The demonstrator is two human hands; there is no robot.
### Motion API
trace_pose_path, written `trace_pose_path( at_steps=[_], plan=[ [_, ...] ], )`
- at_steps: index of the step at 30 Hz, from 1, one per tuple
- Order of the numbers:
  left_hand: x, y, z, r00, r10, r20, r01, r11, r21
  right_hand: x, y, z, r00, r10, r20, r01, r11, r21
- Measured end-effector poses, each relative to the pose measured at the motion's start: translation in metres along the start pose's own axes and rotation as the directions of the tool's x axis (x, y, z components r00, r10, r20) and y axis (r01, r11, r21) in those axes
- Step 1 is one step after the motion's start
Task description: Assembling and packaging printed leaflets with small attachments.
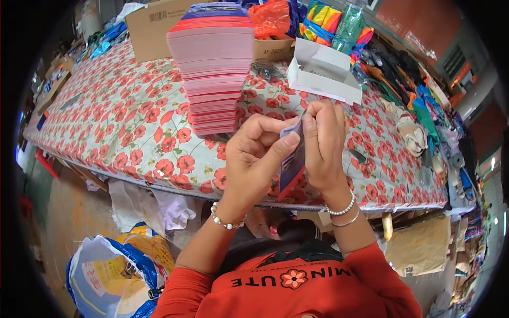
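Note:
Above the front part of the table, a printed card point(292, 170), blue-purple with a red lower edge, is held upright and seen nearly edge-on. My left hand point(258, 152) pinches its upper left side between thumb and bent fingers. From the other side, my right hand point(324, 142) grips the card's top edge, its fingers curled behind. Whether it is one layer or several cannot be made out. Just beyond my left hand rises a tall stack of similar cards point(217, 79), pink-red along the sides, with a blue and red printed face on top.
A white open box point(327, 87) lies behind my right hand. Poppy-patterned cloth covers the table point(132, 127). At the back stand a cardboard box point(151, 32), a red plastic bag point(269, 20) and rainbow-coloured bundles point(321, 22). Clothing piles point(419, 90) lie right; a sack point(111, 275) stands on the floor left.

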State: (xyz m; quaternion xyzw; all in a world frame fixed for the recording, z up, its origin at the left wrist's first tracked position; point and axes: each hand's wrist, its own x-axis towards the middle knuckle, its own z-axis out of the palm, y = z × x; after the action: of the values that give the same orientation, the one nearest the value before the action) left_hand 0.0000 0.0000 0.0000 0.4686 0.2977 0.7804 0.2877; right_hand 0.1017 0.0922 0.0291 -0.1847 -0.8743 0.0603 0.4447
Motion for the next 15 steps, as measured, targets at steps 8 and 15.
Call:
trace_pose_path(
  at_steps=[8,15],
  plan=[
    [0.004,0.004,-0.014,0.984,-0.161,-0.073,0.122,0.916,-0.382,-0.005,-0.021,0.008,0.974,0.228,0.011,-0.213,0.887,0.41],
    [0.004,-0.02,-0.006,0.996,-0.001,-0.093,-0.036,0.918,-0.396,0.0,-0.042,0.003,0.913,0.405,0.045,-0.368,0.773,0.516]
  ],
)
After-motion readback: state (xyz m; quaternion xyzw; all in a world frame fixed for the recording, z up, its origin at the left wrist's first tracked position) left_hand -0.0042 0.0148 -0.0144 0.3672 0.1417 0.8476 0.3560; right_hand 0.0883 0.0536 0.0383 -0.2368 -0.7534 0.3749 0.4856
